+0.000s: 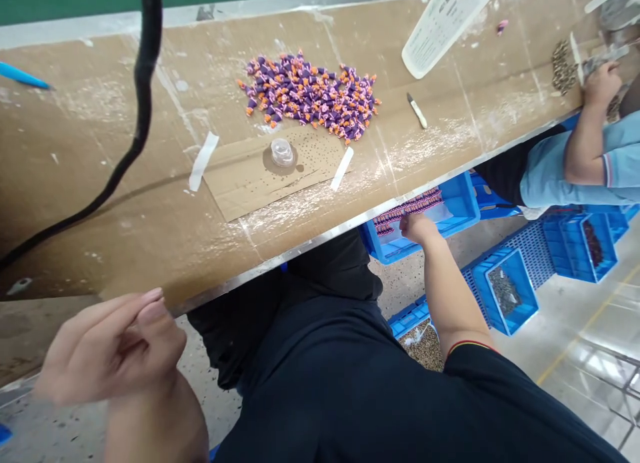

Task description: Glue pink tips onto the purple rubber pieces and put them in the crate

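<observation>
My left hand point(120, 346) is raised in front of the table's near edge, slightly blurred. Its thumb and forefinger press together and the other fingers curl in; nothing shows between them. My right hand point(418, 228) reaches down into a blue crate point(463, 210) below the table edge. Its fingers are closed at the rows of small purple and pink pieces point(410, 206) lined up there; whatever they grip is hidden. On the table lies a heap of small purple, orange and pink figures point(315, 93). A small clear cup point(283, 152) stands on a taped cardboard sheet point(240, 183), with wet spots around it.
A black cable point(143, 96) hangs across the left side. A blue pen-like tool point(23, 75), a white pen-like tool point(417, 111) and a white plastic container point(445, 26) lie on the table. A co-worker's hand point(603, 83) is at far right. More blue crates point(505, 290) stand below.
</observation>
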`<action>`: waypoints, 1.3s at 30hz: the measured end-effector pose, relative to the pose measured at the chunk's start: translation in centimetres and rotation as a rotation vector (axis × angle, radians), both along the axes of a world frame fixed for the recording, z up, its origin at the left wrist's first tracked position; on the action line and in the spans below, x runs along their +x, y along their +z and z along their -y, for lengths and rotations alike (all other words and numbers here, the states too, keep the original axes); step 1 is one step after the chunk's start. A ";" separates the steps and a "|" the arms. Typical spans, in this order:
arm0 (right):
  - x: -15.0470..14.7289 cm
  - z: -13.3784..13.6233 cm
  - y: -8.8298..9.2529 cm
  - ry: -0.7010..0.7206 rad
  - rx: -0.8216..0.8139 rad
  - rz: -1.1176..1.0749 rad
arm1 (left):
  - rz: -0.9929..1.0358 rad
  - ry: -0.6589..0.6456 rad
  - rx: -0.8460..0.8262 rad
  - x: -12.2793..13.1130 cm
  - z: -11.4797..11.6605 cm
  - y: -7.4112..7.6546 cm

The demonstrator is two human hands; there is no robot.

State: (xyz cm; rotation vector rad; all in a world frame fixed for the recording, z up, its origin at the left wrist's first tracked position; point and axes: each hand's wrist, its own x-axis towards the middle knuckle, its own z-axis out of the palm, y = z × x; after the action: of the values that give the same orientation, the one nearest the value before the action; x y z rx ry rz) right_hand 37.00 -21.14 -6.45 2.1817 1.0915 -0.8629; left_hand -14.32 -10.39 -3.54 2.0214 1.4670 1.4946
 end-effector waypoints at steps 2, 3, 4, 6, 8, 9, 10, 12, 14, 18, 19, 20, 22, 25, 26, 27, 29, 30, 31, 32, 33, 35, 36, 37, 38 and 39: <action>-0.4 0.4 -1.6 -0.012 -0.045 0.015 | -0.086 -0.011 0.263 0.6 -0.1 -0.4; -0.5 0.6 -2.2 -0.015 -0.060 0.014 | -0.113 -0.039 0.331 1.1 -0.4 -0.5; -0.6 0.7 -2.5 -0.016 -0.069 0.014 | -0.122 -0.076 0.356 1.7 -0.7 -0.6; -0.7 0.8 -3.0 -0.014 -0.073 0.018 | -0.115 -0.118 0.384 3.1 -1.3 -0.6; -0.9 0.7 -3.1 -0.012 -0.074 0.026 | -0.105 -0.158 0.393 4.6 -1.8 -0.6; -1.0 0.6 -3.2 -0.011 -0.077 0.028 | -0.103 -0.178 0.394 5.3 -2.0 -0.6; -1.0 0.5 -3.3 -0.010 -0.082 0.028 | -0.102 -0.191 0.390 5.9 -2.1 -0.6; -1.1 0.3 -3.5 -0.010 -0.092 0.026 | -0.100 -0.220 0.384 6.7 -2.3 -0.7; -1.1 0.2 -3.7 -0.014 -0.099 0.026 | -0.105 -0.241 0.372 7.0 -2.4 -0.8; -0.9 0.3 -3.9 -0.028 -0.108 0.022 | -0.120 -0.263 0.340 7.0 -2.7 -1.0; -0.8 0.3 -3.9 -0.031 -0.109 0.021 | -0.123 -0.265 0.338 6.9 -2.8 -1.0; -0.8 0.3 -3.9 -0.033 -0.109 0.020 | -0.122 -0.265 0.338 6.9 -2.9 -0.9; -0.7 0.3 -3.8 -0.039 -0.108 0.023 | -0.118 -0.265 0.339 7.0 -3.0 -0.8; -0.7 0.2 -3.8 -0.044 -0.107 0.029 | -0.112 -0.257 0.322 7.2 -3.0 -0.6; -0.7 0.2 -3.8 -0.044 -0.107 0.030 | -0.112 -0.253 0.321 7.2 -3.0 -0.6; -0.7 0.1 -3.8 -0.044 -0.105 0.028 | -0.113 -0.247 0.324 7.2 -3.0 -0.6; -0.6 0.1 -3.8 -0.043 -0.102 0.023 | -0.124 -0.230 0.324 7.2 -3.1 -0.8; -0.6 0.1 -3.8 -0.044 -0.101 0.021 | -0.130 -0.223 0.325 7.2 -3.1 -0.9; -0.6 0.1 -3.8 -0.044 -0.099 0.020 | -0.136 -0.216 0.322 7.2 -3.2 -1.0; -0.6 0.1 -3.8 -0.046 -0.099 0.019 | -0.140 -0.209 0.318 7.1 -3.2 -1.0; -0.5 0.2 -3.9 -0.047 -0.098 0.020 | -0.141 -0.199 0.307 7.1 -3.2 -1.1; -0.5 0.2 -3.9 -0.050 -0.096 0.021 | -0.131 -0.179 0.277 7.0 -3.1 -1.1; -0.5 0.2 -3.9 -0.050 -0.094 0.022 | -0.125 -0.168 0.254 7.0 -3.0 -1.1; -0.5 0.2 -3.9 -0.051 -0.093 0.021 | -0.120 -0.165 0.240 7.0 -3.0 -1.0; -0.5 0.3 -3.9 -0.052 -0.090 0.020 | -0.117 -0.168 0.237 7.0 -3.0 -1.0; -0.5 0.3 -3.9 -0.053 -0.088 0.019 | -0.119 -0.175 0.240 7.0 -3.1 -0.9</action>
State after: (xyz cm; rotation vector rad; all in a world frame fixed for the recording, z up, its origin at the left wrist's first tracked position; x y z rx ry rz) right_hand 36.55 -21.41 -10.34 2.1501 0.9725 -0.8943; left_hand -7.30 -7.34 -4.49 2.3461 1.1596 1.5642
